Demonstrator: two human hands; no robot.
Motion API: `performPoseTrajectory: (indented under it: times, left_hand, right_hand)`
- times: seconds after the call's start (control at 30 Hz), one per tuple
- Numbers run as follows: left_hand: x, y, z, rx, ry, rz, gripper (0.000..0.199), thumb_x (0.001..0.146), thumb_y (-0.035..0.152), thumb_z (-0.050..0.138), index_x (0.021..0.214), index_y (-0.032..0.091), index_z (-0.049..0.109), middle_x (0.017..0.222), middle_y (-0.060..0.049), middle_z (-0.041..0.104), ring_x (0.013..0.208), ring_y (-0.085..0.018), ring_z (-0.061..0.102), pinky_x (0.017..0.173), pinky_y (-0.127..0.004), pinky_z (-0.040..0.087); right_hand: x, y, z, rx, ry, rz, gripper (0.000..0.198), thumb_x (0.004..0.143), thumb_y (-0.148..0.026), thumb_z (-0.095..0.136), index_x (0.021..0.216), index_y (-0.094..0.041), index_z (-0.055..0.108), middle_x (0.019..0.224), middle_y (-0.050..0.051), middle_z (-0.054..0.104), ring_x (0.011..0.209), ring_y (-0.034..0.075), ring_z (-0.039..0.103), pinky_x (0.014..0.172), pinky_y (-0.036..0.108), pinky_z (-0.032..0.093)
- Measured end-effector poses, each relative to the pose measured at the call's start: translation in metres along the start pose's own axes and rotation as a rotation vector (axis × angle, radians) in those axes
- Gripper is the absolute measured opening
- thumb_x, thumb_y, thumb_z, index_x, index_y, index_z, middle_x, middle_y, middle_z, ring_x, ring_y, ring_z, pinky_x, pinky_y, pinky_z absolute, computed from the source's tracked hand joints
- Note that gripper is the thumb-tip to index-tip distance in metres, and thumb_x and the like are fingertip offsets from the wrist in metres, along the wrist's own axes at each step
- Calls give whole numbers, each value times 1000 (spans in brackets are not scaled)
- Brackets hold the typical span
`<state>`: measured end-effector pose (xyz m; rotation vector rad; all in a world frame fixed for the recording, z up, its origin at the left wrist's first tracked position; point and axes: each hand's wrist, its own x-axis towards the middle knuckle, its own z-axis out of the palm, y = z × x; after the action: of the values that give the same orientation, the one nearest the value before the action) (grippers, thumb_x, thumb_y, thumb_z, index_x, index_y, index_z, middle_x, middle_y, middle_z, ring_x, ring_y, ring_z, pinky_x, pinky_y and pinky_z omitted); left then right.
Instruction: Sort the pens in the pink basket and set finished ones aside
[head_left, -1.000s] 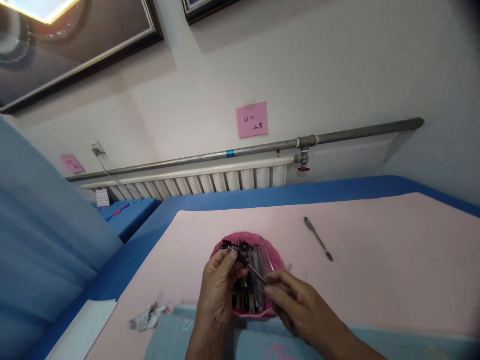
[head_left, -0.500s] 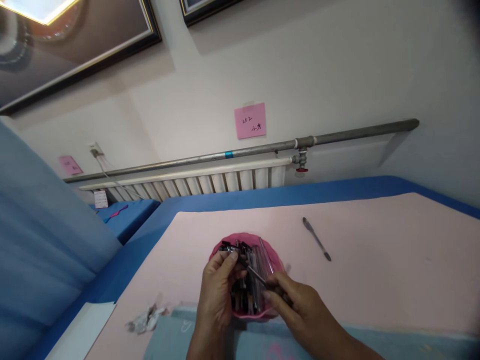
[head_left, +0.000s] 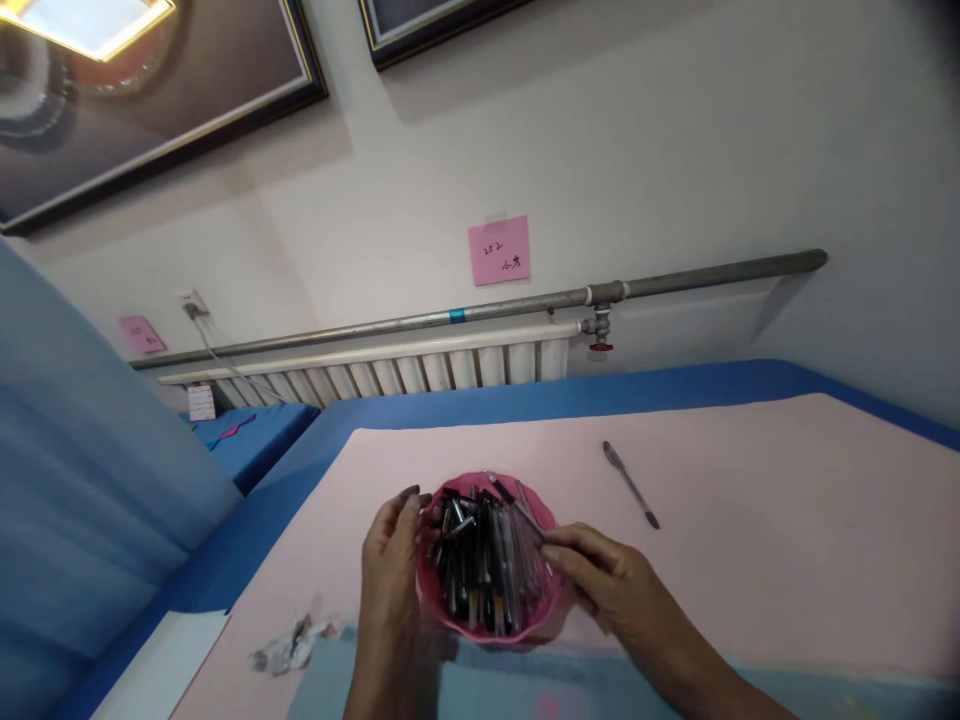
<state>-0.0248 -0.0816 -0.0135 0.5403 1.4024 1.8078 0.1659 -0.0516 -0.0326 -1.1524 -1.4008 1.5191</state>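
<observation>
Pen [head_left: 514, 503] pinched over the pink bowl [head_left: 551, 600] of pens on the pink table cover [head_left: 750, 560].

We hold 1 dark pen by its near end between thumb and fingers of our right hand [head_left: 600, 580], its far tip angled up over the bowl; it looks light, stiff and smooth, so we judge a pinch nearer the middle of the barrel would steady it better than the end. Our left hand [head_left: 390, 570] cups the bowl's left rim, fingers curled against it. 1 second ago that left hand was in over the pens, pinching the same pen's far end; now it has let go and dropped to the rim. Another loose pen [head_left: 630, 485] lies well apart on the right, unmoved.
</observation>
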Motion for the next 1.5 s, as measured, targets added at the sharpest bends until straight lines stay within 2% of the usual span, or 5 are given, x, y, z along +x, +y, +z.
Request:
performPoseTrajectory:
  times: [0.4,0.83,1.2,1.37,1.5]
  left_hand:
    - [21,-8,-25,281,47,100,27,68,33,58,86,13,62,80,-8,66,69,-17,61,61,-29,47]
    - [33,-26,-19,1195,-3,433,18,74,18,49,79,18,66,92,-9,61,91,-23,53,84,-34,37]
    - [27,-18,-10,715,171,536,10,62,27,69,57,21,64,80,-7,56,88,-26,48,81,-33,35]
    - [14,-5,-7,164,-46,140,23,67,39,68,69,17,63,64,1,55,61,-13,51,58,-24,40]
    - [9,-6,0,-206,-215,-150,27,57,28,79,73,14,63,64,1,61,57,-9,56,56,-21,45]
  right_hand:
    - [22,8,-16,343,182,152,27,58,-36,72,76,-19,64,44,-8,45,37,6,32,35,20,20]
    - [27,17,-14,380,133,191,28,61,-35,67,59,-21,43,42,-11,33,35,3,25,34,17,14]
    - [22,12,-16,235,130,108,23,70,-37,60,63,-21,45,45,-10,36,34,4,29,35,19,19]
    - [6,4,-8,-10,7,-132,19,76,-39,54,70,-21,52,55,-6,45,47,9,40,43,21,32]
    - [-11,1,8,-184,-232,-152,11,75,-30,54,72,-21,57,56,-6,46,52,10,42,51,22,33]
